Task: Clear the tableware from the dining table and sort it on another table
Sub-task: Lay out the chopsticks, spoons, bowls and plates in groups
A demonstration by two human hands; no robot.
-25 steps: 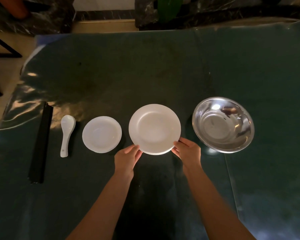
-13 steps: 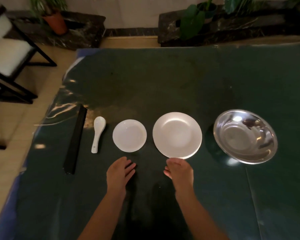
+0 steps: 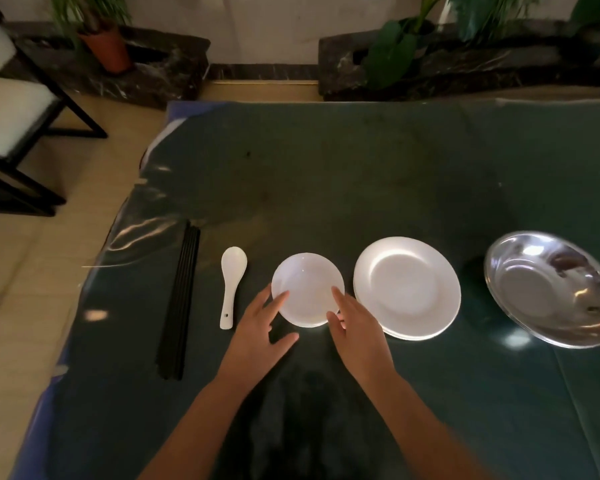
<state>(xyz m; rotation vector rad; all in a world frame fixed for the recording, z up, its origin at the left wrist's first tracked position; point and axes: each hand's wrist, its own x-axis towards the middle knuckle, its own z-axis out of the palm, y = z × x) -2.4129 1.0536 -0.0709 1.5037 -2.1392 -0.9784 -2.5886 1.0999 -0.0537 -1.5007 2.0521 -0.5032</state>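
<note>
A small white dish [image 3: 307, 285] sits on the dark green table [image 3: 326, 185], near the front. My left hand [image 3: 260, 327] is at its left rim and my right hand [image 3: 357, 327] at its right rim; the fingers are spread and lie over the edges, and the dish rests flat. To the right lies a stack of larger white plates [image 3: 407, 287], then a steel bowl [image 3: 551, 289]. Left of the dish lie a white ceramic spoon [image 3: 232, 278] and a bundle of black chopsticks [image 3: 182, 299].
The table's left edge runs diagonally beside the chopsticks, with pale floor beyond. A black-framed chair [image 3: 11, 109] stands at the far left. A potted plant [image 3: 106, 46] and leafy plants [image 3: 395, 46] line dark stone ledges behind the table.
Both hands let go of the large plate, drew back, then moved left and forward onto the small dish. The view tilted up and shifted.
</note>
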